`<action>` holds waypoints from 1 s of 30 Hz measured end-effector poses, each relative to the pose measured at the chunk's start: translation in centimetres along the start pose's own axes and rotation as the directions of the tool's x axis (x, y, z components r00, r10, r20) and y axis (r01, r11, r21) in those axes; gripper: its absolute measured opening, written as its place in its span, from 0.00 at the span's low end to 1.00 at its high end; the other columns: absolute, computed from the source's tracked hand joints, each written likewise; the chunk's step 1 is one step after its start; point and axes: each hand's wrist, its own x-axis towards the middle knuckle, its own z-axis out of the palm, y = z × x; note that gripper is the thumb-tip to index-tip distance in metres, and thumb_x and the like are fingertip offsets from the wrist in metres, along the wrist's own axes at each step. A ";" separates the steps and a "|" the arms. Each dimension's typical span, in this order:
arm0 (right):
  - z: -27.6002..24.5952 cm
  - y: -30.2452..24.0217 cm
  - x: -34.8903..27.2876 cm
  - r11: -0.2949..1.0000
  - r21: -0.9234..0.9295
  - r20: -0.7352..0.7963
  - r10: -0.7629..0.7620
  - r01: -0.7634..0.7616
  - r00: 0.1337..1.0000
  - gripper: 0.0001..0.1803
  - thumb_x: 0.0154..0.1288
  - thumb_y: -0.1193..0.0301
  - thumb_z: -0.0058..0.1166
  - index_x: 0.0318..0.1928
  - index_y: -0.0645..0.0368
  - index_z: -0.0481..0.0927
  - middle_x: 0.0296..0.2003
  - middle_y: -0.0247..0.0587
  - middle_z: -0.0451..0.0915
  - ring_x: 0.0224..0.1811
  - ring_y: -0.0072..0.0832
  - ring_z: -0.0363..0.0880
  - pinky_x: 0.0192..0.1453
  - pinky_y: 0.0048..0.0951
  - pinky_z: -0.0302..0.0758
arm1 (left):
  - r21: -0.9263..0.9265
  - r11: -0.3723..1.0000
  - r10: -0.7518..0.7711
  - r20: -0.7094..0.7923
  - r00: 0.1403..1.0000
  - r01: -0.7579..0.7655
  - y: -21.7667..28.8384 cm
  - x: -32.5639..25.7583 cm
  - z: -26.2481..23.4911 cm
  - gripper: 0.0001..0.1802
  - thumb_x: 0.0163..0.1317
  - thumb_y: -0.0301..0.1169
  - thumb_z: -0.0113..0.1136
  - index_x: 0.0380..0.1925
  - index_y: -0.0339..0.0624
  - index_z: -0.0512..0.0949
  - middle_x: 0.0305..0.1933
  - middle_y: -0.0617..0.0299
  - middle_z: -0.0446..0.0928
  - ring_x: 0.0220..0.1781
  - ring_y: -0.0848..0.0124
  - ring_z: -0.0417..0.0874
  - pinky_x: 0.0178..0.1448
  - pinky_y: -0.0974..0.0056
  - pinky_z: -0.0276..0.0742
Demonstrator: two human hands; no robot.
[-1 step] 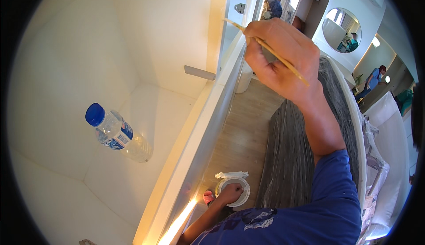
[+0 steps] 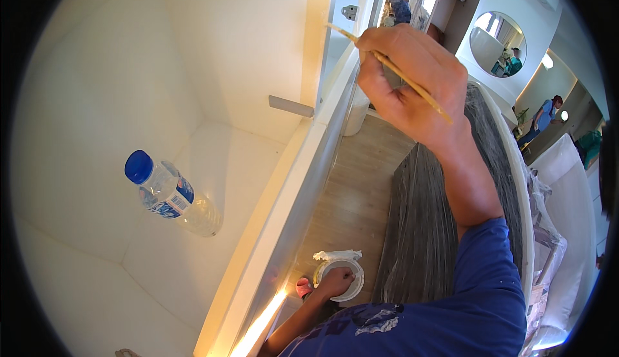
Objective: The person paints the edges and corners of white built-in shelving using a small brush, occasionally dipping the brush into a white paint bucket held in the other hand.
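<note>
My right hand [image 2: 419, 83], raised at the upper middle, is closed around a thin paintbrush [image 2: 412, 85]. The brush has a yellowish handle and slants up to the left. Its fine pale tip points toward the cream-edged side panel [image 2: 316, 41] of a white cabinet; whether it touches is hard to tell. Down low, my left hand [image 2: 335, 282] is closed at a small white tub [image 2: 358, 286], which it seems to hold by the rim or handle. A crumpled whitish rag or sheet [image 2: 338, 254] lies along the tub's far edge.
Inside the white cabinet stands a clear plastic bottle [image 2: 171, 192] with a blue cap. A metal hinge arm [image 2: 290, 106] sticks out above the cabinet's front edge [image 2: 284, 209]. Plastic-wrapped dark furniture [image 2: 419, 228] lies to the right. Other people [image 2: 547, 122] stand farther off.
My right hand has shifted very slightly to the right, and the brush tip sits a touch higher. My left hand and the tub stay put.
</note>
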 end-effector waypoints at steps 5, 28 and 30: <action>0.2 0.7 0.6 0.998 -0.021 -0.077 -0.060 0.059 0.995 0.15 0.51 0.85 0.63 0.40 0.60 0.81 0.24 0.39 0.75 0.23 0.34 0.76 0.27 0.33 0.73 | 0.009 1.000 0.004 0.004 1.000 -0.004 0.3 -0.1 -0.2 0.19 0.69 0.42 0.58 0.40 0.35 0.84 0.42 0.39 0.84 0.47 0.43 0.85 0.53 0.46 0.78; -0.7 -2.5 -2.6 0.985 0.111 0.053 0.126 -0.131 0.991 0.11 0.51 0.87 0.60 0.37 0.64 0.80 0.30 0.41 0.82 0.28 0.34 0.81 0.33 0.30 0.78 | -0.002 1.000 0.016 -0.018 1.000 -0.016 -0.9 0.2 0.3 0.18 0.68 0.42 0.58 0.40 0.36 0.85 0.40 0.41 0.84 0.45 0.44 0.85 0.52 0.47 0.78; -1.1 -2.6 -2.8 0.981 0.118 0.006 0.154 -0.154 0.988 0.12 0.50 0.86 0.60 0.36 0.63 0.81 0.29 0.40 0.81 0.26 0.34 0.80 0.32 0.30 0.77 | -0.006 1.000 0.023 -0.021 1.000 -0.023 -0.8 0.3 0.3 0.18 0.68 0.42 0.58 0.40 0.36 0.85 0.40 0.41 0.84 0.45 0.44 0.85 0.52 0.47 0.78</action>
